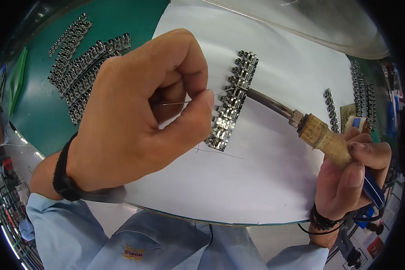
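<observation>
A broad, smooth white sheet (265, 193) covers most of the work surface, with the dark green tabletop (31, 112) showing at its left and a curved, clear plastic panel (346, 33) across the upper right. The left hand (139, 117), with a black strap (63, 171) at its wrist, is in front of the sheet, thumb and forefinger pinched together; the right hand (353, 175) stands well apart from it at the lower right, fingers wrapped around a soldering iron (321, 133) with a tan wooden handle and a dark metal shaft. On the green at upper left lie several rows of shiny silver metal parts (83, 67), partly behind the left hand; more silver rows (363, 90) lie at the far right. One slanting strip of small, shiny silver metal pieces (235, 101) rests on the sheet between the hands. The iron's tip is at the strip's right edge, though actual contact is hard to confirm. A thin, silvery wire (173, 104) passes through the left hand's pinch, its end over the strip. A fine, dark loose strand (220, 154) lies just below the strip.
</observation>
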Demonstrator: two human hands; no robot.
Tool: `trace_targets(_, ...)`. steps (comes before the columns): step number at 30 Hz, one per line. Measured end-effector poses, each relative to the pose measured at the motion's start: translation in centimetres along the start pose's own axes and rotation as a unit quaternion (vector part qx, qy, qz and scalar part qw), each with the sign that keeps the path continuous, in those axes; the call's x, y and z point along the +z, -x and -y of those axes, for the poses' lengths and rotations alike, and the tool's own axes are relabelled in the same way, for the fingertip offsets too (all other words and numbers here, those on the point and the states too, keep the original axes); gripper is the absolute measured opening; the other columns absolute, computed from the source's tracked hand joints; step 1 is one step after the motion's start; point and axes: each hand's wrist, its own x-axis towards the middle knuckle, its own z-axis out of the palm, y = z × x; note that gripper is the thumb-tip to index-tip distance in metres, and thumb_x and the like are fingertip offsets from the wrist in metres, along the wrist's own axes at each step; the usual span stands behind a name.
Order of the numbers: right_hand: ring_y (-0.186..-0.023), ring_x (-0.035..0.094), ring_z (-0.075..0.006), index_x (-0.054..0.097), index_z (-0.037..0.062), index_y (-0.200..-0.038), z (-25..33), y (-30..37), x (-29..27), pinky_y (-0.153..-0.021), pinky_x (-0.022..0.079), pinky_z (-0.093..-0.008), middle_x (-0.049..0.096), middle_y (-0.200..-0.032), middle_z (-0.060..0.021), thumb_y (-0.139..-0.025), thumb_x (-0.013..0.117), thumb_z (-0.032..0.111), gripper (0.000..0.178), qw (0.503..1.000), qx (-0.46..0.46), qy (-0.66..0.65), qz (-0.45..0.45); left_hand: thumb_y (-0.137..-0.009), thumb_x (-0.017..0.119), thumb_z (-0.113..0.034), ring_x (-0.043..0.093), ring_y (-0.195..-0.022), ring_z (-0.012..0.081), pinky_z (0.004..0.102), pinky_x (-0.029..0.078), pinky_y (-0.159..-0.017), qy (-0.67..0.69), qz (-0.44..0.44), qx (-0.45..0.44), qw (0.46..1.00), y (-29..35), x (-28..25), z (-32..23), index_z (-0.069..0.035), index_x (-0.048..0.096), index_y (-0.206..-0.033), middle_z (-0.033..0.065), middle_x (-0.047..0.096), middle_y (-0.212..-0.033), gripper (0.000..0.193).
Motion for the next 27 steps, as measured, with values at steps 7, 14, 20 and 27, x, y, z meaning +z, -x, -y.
trace_targets(7,-0.069,0.047,-0.0118,0.053,-0.0035,-0.112,0.01,0.02,0.18,-0.081,0.039,-0.0341,0.054,-0.066,-0.0041,-0.098,0.049,0.019,0.027,0.995,-0.007,0.097,-0.010,-0.082,0.067,0.007,0.035,-0.051,-0.0018,0.0180,0.026,-0.048,-0.021,-0.019,0.043,0.999,-0.03,0.34,0.27,-0.005,0.052,-0.079,-0.0059,0.047,-0.063,0.019)
trace_targets(14,-0.064,0.046,-0.0096,0.054,-0.0027,-0.112,-0.23,0.22,-0.03,-0.080,0.039,-0.0337,0.054,-0.061,-0.0019,-0.098,0.049,0.019,0.027,0.993,-0.005,0.121,-0.005,-0.081,0.068,0.008,0.036,-0.051,-0.0020,0.0177,0.026,-0.047,-0.028,-0.025,0.052,0.998,-0.08,0.36,0.35,-0.004,0.052,-0.078,-0.0060,0.047,-0.061,0.021)
trace_targets(20,-0.059,0.046,-0.0078,0.055,-0.0026,-0.113,-0.50,-0.02,0.11,-0.074,0.041,-0.0301,0.054,-0.062,-0.0017,-0.099,0.050,0.018,0.025,0.995,-0.019,0.102,0.009,-0.081,0.069,0.008,0.035,-0.050,-0.0021,0.0179,0.026,-0.047,-0.048,-0.031,0.050,0.997,-0.11,0.34,0.23,-0.005,0.052,-0.077,-0.0062,0.046,-0.061,0.021)
trace_targets(27,-0.058,0.046,-0.0079,0.055,-0.0012,-0.112,0.35,0.04,0.56,-0.070,0.042,-0.0288,0.052,-0.064,-0.0022,-0.099,0.051,0.018,0.023,0.996,0.019,0.083,0.008,-0.081,0.070,0.006,0.035,-0.048,-0.0026,0.0176,0.025,-0.046,-0.070,-0.034,0.072,0.994,-0.29,0.44,0.33,-0.005,0.052,-0.076,-0.0072,0.045,-0.057,0.022)
